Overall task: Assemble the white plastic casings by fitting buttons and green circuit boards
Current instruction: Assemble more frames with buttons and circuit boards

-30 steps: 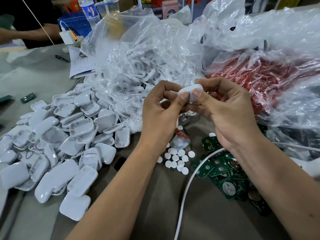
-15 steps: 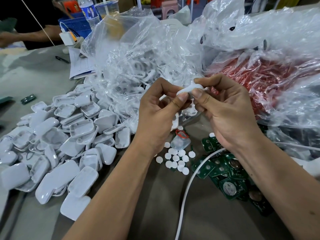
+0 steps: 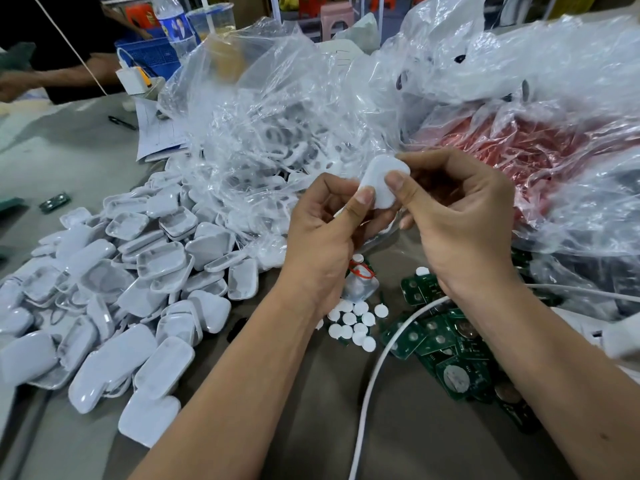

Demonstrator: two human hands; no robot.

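Both hands hold one white casing [image 3: 381, 183] up in front of the clear bag [image 3: 263, 133], above the table [image 3: 415, 427]. The left hand [image 3: 322, 230] pinches its lower end, thumb pressed on the near face, the other fingers curled behind. The right hand [image 3: 460, 220] grips its upper end — thumb on the near face, fingers wrapped round the back. The casing's smooth outer face points at the camera; whether a button or board sits inside cannot be told.

Left of the casing, on the table, lies a heap of casing halves [image 3: 131, 292], some open side up, reaching under the bag's edge. Below the casing, between the wrists, lies a cluster of white buttons [image 3: 353, 323], with a small tied pouch [image 3: 358, 285] just above them. Below and right of the casing, partly under the right forearm, lie the green boards [image 3: 446, 355] — a white cable [image 3: 377, 375] crosses their near edge. Right of the casing sits a bag of red parts [image 3: 526, 147].
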